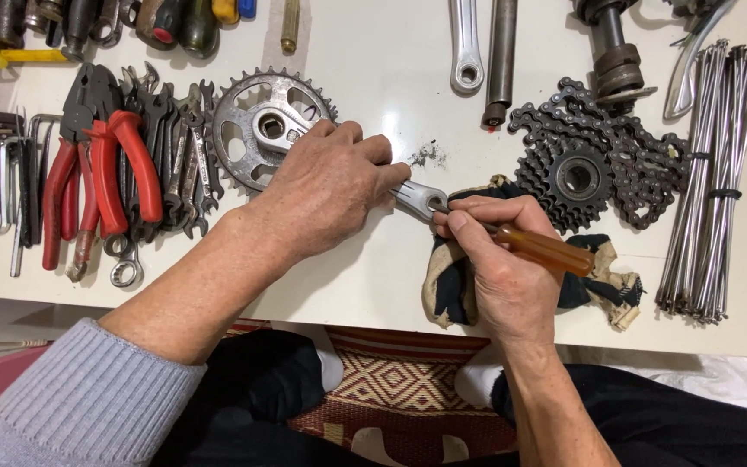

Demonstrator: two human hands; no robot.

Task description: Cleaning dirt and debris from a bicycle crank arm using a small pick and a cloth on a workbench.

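A silver bicycle crank arm [421,198] with its toothed chainring [244,130] lies flat on the white table [373,294]. My left hand [326,186] presses down on the arm's middle and covers it. My right hand [490,259] grips a screwdriver with an amber handle [546,249]; its tip sits at the pedal hole at the arm's free end. A small heap of dark grit [426,155] lies just beyond my left fingers. My right wrist rests over a dirty black and beige glove [603,285].
Red-handled pliers [101,177] and several spanners and hex keys lie at the left. A cassette sprocket [577,177] wrapped in chain sits at the right, beside a bundle of spokes [711,182]. A second crank arm [467,47] and a dark tube [501,56] lie at the far edge.
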